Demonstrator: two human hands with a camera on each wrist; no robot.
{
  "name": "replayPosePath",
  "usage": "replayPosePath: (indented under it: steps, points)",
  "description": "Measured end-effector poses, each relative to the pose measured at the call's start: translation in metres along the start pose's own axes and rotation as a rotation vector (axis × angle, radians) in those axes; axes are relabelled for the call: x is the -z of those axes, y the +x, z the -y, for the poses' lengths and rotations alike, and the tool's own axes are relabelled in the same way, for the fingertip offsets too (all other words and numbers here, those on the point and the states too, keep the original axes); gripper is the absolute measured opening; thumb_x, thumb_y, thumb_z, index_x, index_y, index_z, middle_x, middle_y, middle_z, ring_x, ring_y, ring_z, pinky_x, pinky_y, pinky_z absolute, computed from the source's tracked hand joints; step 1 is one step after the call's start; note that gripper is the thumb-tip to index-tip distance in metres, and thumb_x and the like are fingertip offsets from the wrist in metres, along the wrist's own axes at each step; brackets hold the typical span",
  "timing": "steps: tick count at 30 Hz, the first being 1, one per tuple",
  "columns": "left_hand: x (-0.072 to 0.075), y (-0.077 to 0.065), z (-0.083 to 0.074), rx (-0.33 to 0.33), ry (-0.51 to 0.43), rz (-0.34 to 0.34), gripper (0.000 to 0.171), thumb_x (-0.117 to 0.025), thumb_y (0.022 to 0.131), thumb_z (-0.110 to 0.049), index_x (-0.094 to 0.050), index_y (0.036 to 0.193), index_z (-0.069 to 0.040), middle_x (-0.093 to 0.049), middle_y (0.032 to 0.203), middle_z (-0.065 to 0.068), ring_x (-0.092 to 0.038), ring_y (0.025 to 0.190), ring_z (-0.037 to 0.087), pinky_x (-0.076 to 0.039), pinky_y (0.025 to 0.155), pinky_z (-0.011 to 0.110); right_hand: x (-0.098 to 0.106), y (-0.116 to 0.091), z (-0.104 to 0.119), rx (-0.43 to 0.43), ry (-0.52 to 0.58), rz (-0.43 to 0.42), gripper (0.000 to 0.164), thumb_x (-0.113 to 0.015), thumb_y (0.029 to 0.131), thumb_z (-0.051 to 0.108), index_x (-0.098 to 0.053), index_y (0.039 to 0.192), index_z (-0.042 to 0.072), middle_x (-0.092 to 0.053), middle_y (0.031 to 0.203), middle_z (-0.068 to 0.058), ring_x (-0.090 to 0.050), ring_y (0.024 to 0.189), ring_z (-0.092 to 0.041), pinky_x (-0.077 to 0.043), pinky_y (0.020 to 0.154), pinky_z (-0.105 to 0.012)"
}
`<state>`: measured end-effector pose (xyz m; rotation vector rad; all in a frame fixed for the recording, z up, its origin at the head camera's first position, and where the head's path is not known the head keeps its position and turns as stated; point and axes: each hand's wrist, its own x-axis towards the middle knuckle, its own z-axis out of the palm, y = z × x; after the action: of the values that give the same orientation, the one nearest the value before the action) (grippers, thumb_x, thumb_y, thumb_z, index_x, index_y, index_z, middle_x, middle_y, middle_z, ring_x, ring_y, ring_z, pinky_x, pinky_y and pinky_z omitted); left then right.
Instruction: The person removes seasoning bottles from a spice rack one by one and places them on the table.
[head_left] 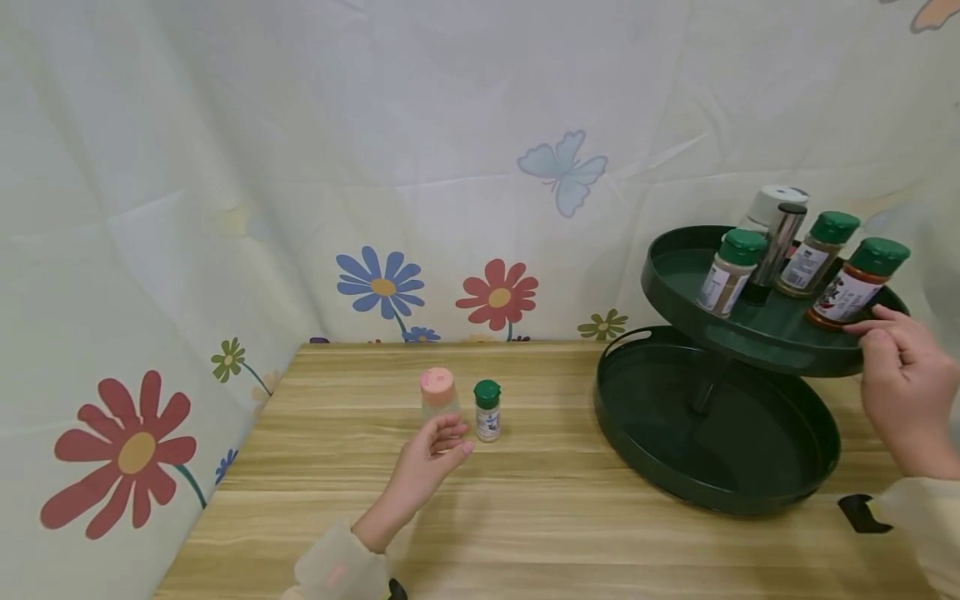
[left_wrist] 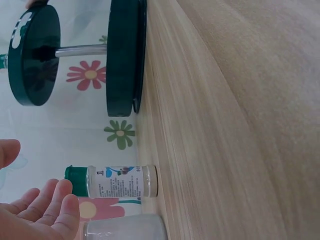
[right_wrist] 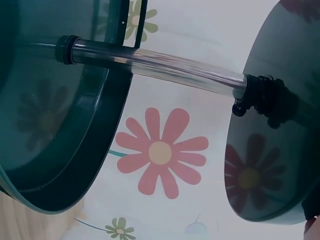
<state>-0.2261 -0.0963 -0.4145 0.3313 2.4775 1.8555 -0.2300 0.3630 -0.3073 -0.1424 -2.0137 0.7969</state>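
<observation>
My left hand (head_left: 435, 462) hovers over the table with fingers loosely bent and nothing in them. Just beyond its fingertips stand a jar with a pink cap (head_left: 438, 387) and a small spice bottle with a green cap (head_left: 487, 410); the hand partly hides the jar. In the left wrist view, the spice bottle (left_wrist: 117, 181) stands beyond the fingertips. At the right, my right hand (head_left: 911, 379) grips the rim of the upper tier of a dark green two-tier turntable rack (head_left: 720, 329). Only a sliver of that hand shows in the right wrist view, at the tier's edge.
The upper tier carries several containers: green-capped spice bottles (head_left: 723, 279), a slim black-and-silver bottle (head_left: 776, 250) and a white-capped one (head_left: 772, 204). The lower tier (head_left: 705, 442) stands on the wood-grain table (head_left: 540, 517). A flowered curtain (head_left: 450, 167) hangs behind.
</observation>
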Motion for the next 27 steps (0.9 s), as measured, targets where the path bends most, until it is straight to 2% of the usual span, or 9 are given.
replayPosePath:
  steps: [5,9,11,13,16,18,20,21,27]
  points:
    - [0.0,0.0,0.001,0.006,-0.005,0.003,0.051,-0.061,0.083,-0.026,-0.044,0.122,0.001,-0.055,0.118,0.017,-0.052,0.107,0.031,-0.046,0.087,0.032,0.003,0.004,-0.003,-0.133,-0.001,0.05,0.036,-0.029,0.09,0.014,-0.047,0.067,-0.008,-0.053,0.108,0.023,-0.031,0.125,0.004,-0.02,0.107,-0.021]
    - [0.0,0.0,0.001,0.004,-0.012,0.006,0.05,-0.061,0.083,-0.024,-0.044,0.122,0.002,-0.054,0.118,0.018,-0.052,0.107,0.031,-0.047,0.087,0.031,0.007,0.007,-0.004,-0.243,-0.012,0.127,0.032,-0.027,0.091,0.015,-0.047,0.076,-0.006,-0.045,0.133,0.004,-0.02,0.128,0.008,-0.013,0.11,-0.025]
    - [0.0,-0.001,0.001,0.004,-0.014,0.008,0.049,-0.06,0.083,-0.023,-0.044,0.122,0.002,-0.054,0.118,0.019,-0.052,0.107,0.031,-0.047,0.087,0.031,0.009,0.009,-0.005,-0.264,-0.008,0.156,0.031,-0.027,0.091,0.015,-0.048,0.075,-0.001,-0.04,0.137,0.005,-0.016,0.129,0.008,-0.011,0.111,-0.026]
    - [0.0,-0.001,0.001,0.001,-0.016,0.011,0.049,-0.06,0.084,-0.022,-0.043,0.122,0.002,-0.053,0.118,0.02,-0.052,0.108,0.032,-0.047,0.087,0.031,0.012,0.009,-0.007,-0.263,0.004,0.174,0.029,-0.027,0.092,0.016,-0.051,0.075,0.013,-0.035,0.139,0.008,-0.014,0.131,0.006,-0.009,0.111,-0.027]
    - [0.0,-0.001,0.001,0.003,-0.016,0.016,0.048,-0.06,0.084,-0.021,-0.043,0.123,0.002,-0.053,0.119,0.021,-0.052,0.107,0.031,-0.047,0.087,0.031,0.013,0.009,-0.01,-0.256,0.019,0.194,0.032,-0.025,0.092,0.016,-0.055,0.094,0.027,-0.028,0.142,0.013,-0.011,0.133,0.002,-0.007,0.111,-0.028]
    - [0.001,-0.001,0.001,0.004,-0.013,0.017,0.048,-0.06,0.084,-0.021,-0.043,0.123,0.002,-0.053,0.119,0.021,-0.053,0.107,0.03,-0.047,0.087,0.031,0.013,0.009,-0.013,-0.27,0.029,0.203,0.038,-0.024,0.092,0.016,-0.053,0.116,0.024,-0.022,0.144,0.015,-0.01,0.134,-0.001,-0.007,0.111,-0.028]
    - [0.001,-0.002,0.0,0.008,-0.009,0.017,0.048,-0.06,0.084,-0.021,-0.043,0.123,0.001,-0.053,0.119,0.019,-0.053,0.106,0.028,-0.047,0.087,0.031,0.013,0.01,-0.015,-0.294,0.046,0.213,0.044,-0.023,0.092,0.016,-0.041,0.132,0.012,-0.017,0.145,0.016,-0.008,0.135,-0.003,-0.006,0.111,-0.028]
    - [0.001,-0.002,0.0,0.008,-0.007,0.016,0.048,-0.06,0.084,-0.022,-0.043,0.123,0.001,-0.053,0.119,0.019,-0.053,0.106,0.028,-0.047,0.087,0.031,0.013,0.01,-0.016,-0.305,0.058,0.219,0.046,-0.023,0.092,0.016,-0.034,0.136,0.008,-0.014,0.146,0.016,-0.006,0.135,-0.004,-0.005,0.111,-0.028]
    - [0.0,-0.001,-0.001,0.005,-0.004,0.013,0.047,-0.06,0.084,-0.021,-0.044,0.123,0.001,-0.054,0.119,0.018,-0.052,0.108,0.031,-0.046,0.087,0.032,0.014,0.012,-0.022,-0.33,0.103,0.262,0.05,-0.02,0.092,0.017,-0.015,0.141,0.011,-0.002,0.147,0.011,0.003,0.135,-0.004,0.001,0.111,-0.03]
